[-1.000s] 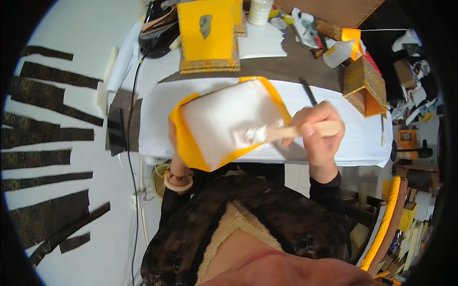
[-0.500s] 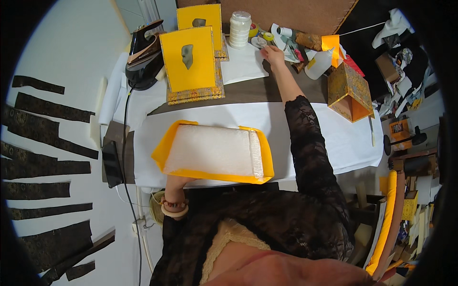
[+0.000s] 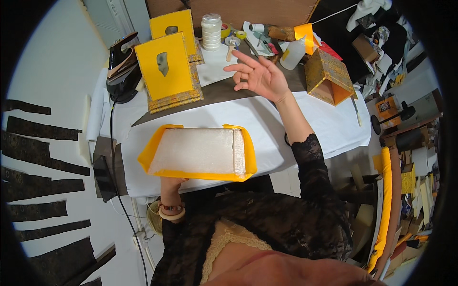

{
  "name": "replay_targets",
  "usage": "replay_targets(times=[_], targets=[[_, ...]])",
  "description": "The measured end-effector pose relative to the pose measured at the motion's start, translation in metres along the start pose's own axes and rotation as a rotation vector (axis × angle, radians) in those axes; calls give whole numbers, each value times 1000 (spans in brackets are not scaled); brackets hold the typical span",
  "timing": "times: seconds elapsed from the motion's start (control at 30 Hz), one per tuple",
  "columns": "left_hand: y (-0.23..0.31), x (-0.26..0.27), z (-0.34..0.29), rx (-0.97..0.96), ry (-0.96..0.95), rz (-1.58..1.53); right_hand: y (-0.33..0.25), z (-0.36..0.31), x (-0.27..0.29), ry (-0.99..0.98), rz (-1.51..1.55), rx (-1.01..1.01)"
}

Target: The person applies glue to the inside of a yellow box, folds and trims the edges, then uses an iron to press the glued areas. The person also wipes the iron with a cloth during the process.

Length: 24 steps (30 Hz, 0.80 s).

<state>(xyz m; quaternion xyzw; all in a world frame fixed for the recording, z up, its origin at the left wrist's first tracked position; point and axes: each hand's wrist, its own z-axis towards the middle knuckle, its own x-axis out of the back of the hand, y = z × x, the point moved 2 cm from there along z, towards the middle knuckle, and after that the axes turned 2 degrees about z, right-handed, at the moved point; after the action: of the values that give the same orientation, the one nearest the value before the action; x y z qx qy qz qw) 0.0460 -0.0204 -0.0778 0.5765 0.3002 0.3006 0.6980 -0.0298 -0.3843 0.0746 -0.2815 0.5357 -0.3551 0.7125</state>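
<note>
A flat, pale block or panel, covered with a shiny whitish layer, has yellow fabric turned up around its edges. My left hand holds it from below at the near left side; most of the fingers are hidden under it. Above the table, beyond the panel, my right hand is open, palm showing and fingers spread, with nothing in it. Close to its index fingertip is a flat wooden stick, beside a small white round container. A white plastic jar stands just left of these.
Two yellow panels on patterned bases stand at the back left, beside a black iron. A patterned open box, a clear bottle and a brush are at right. White paper covers the near table.
My right hand has drawn back from the small white container toward me, and its fingers have spread. The left hand still holds the panel. The whole view has shifted slightly.
</note>
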Motion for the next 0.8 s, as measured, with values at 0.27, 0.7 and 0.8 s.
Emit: replay_targets(times=[0.27,0.7,0.8], targets=[[7,2,8,-44,0,13,35,-22,-36,223,-524,-20],[83,28,44,-129,-333,-23,88,23,-115,-62,-722,-123],[125,17,70,-176,-637,55,74,43,-118,-227,-734,79]])
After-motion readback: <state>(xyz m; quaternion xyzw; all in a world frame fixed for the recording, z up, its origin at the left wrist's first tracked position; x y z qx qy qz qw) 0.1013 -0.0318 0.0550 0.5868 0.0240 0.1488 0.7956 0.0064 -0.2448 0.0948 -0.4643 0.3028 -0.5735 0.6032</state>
